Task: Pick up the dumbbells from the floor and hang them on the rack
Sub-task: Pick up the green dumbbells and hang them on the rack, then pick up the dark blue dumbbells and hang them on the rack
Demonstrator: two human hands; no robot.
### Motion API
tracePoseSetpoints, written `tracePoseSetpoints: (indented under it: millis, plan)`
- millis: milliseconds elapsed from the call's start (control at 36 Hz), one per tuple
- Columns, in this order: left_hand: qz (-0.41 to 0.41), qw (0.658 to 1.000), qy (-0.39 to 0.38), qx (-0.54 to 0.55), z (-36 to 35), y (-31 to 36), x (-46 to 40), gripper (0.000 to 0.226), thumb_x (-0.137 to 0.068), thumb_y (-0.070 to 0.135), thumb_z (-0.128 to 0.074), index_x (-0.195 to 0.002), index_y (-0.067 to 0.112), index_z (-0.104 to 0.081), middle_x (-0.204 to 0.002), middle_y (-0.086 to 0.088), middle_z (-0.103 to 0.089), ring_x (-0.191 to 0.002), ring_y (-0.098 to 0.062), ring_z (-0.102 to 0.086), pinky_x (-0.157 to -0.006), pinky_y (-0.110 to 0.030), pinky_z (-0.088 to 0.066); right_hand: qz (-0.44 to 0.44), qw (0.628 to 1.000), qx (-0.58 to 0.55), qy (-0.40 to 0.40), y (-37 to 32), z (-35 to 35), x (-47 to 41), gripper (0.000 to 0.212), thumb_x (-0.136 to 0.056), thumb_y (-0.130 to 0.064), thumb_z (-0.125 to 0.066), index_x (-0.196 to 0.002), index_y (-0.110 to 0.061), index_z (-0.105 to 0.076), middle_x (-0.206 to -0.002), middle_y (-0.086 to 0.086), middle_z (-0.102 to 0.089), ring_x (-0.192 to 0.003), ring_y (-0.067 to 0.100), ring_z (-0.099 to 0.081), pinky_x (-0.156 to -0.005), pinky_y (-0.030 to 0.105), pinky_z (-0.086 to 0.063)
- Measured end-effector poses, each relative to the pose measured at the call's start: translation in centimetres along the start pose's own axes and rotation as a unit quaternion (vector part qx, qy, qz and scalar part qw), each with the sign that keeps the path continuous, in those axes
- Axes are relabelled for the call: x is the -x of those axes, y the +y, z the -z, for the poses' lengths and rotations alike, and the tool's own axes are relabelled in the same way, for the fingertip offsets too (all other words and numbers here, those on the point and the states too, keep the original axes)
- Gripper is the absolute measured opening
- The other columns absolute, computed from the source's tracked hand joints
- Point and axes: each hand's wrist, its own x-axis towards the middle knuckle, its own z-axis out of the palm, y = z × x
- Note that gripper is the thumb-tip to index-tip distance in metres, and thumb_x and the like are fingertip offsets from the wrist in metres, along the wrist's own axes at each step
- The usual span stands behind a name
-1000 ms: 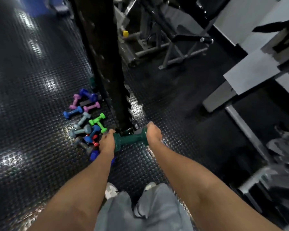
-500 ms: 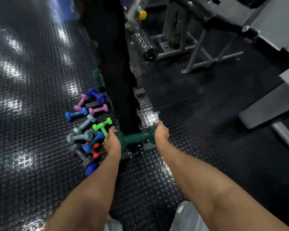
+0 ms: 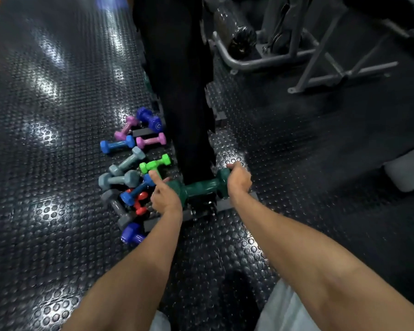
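Observation:
A dark green dumbbell [image 3: 200, 187] is held level between both hands, right in front of the foot of the tall black rack [image 3: 177, 75]. My left hand [image 3: 165, 197] grips its left head, the index finger pointing up. My right hand [image 3: 238, 181] grips its right head. Left of the rack, several small dumbbells lie in a heap on the floor: purple [image 3: 151, 119], pink [image 3: 151, 140], blue [image 3: 116, 145], grey-blue [image 3: 127, 163], bright green [image 3: 154, 164], red [image 3: 140, 203], grey [image 3: 116, 206] and another purple one [image 3: 132, 235].
Black studded rubber flooring [image 3: 58, 163] spreads all around. A grey metal machine frame [image 3: 308, 53] stands at the back right. A grey padded bench edge [image 3: 406, 170] juts in at the right. My light trousers show at the bottom.
Both hands have lifted the green dumbbell slightly and brought it against the rack's foot. The view has moved closer and forward. My left index finger has straightened upward.

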Motion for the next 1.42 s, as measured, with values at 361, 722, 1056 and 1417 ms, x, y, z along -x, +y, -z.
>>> tracePoseSetpoints:
  millis: [361, 722, 1056, 1417]
  plan:
    - [0.072, 0.996, -0.023, 0.038, -2.4, 2.9, -3.2, 0.094, -0.071, 0.094, -0.012, -0.095, 0.029, -0.076, -0.128, -0.010, -0.063, -0.106, -0.032, -0.053, -0.108, -0.047, -0.034, -0.040, 0.990, -0.105, -0.082, -3.5, -1.4, -2.1, 0.036, -0.085, -0.007, -0.047, -0.113, -0.018, -0.067, -0.095, -0.005, -0.069, -0.087, 0.012, -0.061, -0.071, 0.030, -0.048]
    - [0.041, 0.969, -0.119, -0.211, 1.0, 7.3, 0.1, 0.073, -0.097, 0.061, -0.035, -0.145, 0.006, -0.044, -0.146, -0.019, -0.049, -0.130, -0.039, -0.048, -0.111, -0.042, -0.037, -0.042, 0.998, 0.032, 0.041, -5.6, 0.9, 5.4, 0.023, -0.100, -0.031, -0.054, -0.118, -0.017, -0.054, -0.111, 0.012, -0.065, -0.082, 0.023, -0.054, -0.069, 0.028, -0.038]
    - [-0.057, 0.789, -0.389, -0.472, 15.3, 18.4, 11.9, 0.041, -0.103, 0.033, -0.048, -0.126, 0.004, -0.065, -0.136, -0.014, -0.060, -0.128, -0.029, -0.054, -0.106, -0.032, -0.042, 0.023, 0.944, 0.276, -0.182, -12.3, 7.3, 24.4, 0.039, -0.093, -0.008, -0.055, -0.132, -0.012, -0.055, -0.124, 0.013, -0.063, -0.096, 0.019, -0.055, -0.085, 0.025, -0.043]
    - [-0.099, 0.764, -0.386, -0.507, 26.3, 26.7, 14.1, 0.025, -0.098, 0.029, -0.054, -0.088, 0.013, -0.070, -0.099, -0.011, -0.067, -0.092, -0.026, -0.065, -0.079, -0.029, -0.046, -0.031, 0.978, 0.167, -0.118, -16.1, 5.7, 37.4, 0.033, -0.087, -0.008, -0.060, -0.120, -0.014, -0.062, -0.106, 0.007, -0.070, -0.087, 0.018, -0.060, -0.075, 0.025, -0.047]
